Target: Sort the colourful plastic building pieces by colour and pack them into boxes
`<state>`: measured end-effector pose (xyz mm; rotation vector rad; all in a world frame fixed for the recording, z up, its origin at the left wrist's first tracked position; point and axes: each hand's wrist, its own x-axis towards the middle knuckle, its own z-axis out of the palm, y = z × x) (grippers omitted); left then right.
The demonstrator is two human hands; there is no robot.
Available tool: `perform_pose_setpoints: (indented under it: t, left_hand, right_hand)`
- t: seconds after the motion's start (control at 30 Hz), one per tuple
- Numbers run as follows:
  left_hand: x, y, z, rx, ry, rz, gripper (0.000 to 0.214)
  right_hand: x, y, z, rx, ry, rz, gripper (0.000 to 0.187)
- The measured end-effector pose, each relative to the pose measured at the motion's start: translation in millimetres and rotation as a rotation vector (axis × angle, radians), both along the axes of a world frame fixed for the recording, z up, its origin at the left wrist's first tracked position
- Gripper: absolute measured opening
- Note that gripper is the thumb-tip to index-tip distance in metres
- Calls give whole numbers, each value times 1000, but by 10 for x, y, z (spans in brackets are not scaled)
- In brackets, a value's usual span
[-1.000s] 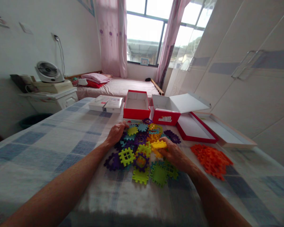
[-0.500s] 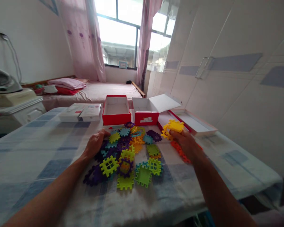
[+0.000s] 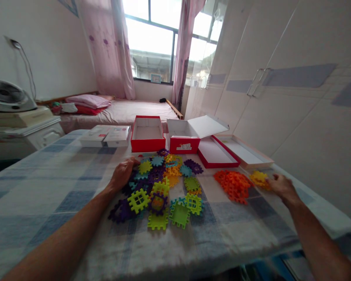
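Note:
A mixed pile of toothed plastic building tiles (image 3: 159,191) in green, purple, blue and orange lies mid-table. My left hand (image 3: 124,172) rests against the pile's left edge, its fingers mostly hidden behind the hand. On the right, my right hand (image 3: 283,186) has its fingers curled at the edge of some yellow tiles (image 3: 259,179), which are low over or on the cloth. Just left of these is a heap of orange-red tiles (image 3: 234,185).
Behind the pile stand an open red box (image 3: 148,146) and a second red box (image 3: 183,146) with its white lid raised. A red tray (image 3: 219,164), a pale tray (image 3: 245,152) and white boxes (image 3: 105,136) flank them. A checked cloth (image 3: 76,191) covers the table.
My right hand has carried the yellow tiles to the right and down, past the orange-red heap, which now shows fully. My left hand stays by the pile. The view has shifted slightly.

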<state>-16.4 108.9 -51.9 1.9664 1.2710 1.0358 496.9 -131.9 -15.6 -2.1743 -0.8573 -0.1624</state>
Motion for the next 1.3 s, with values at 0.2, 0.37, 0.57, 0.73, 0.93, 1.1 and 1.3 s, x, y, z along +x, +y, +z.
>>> perform_pose_setpoints:
  t: [0.2, 0.37, 0.57, 0.73, 0.93, 1.1, 1.3]
  left_hand:
    - [16, -14, 5, 43, 40, 2, 74]
    - [16, -35, 26, 47, 57, 16, 74]
    - [20, -35, 29, 61, 60, 0, 71]
    - [46, -56, 55, 61, 54, 27, 68]
    - [44, -58, 55, 74, 68, 24, 64]
    - [42, -64, 72, 64, 65, 21, 65]
    - [45, -86, 92, 61, 78, 1, 67]
  right_hand:
    - [-898, 289, 362, -45, -202, 296, 41]
    - [-2025, 768, 359, -213, -208, 951, 52]
    - [-2507, 1221, 50, -505, -405, 984, 82]
    - [-2554, 1334, 18, -485, -415, 1019, 77]
    - [-2634, 1320, 63, -379, -547, 1074, 55]
    - [-2693, 1305, 78, -332, -730, 1049, 45]
    - [-2683, 1389, 32, -320, -875, 1009, 41]
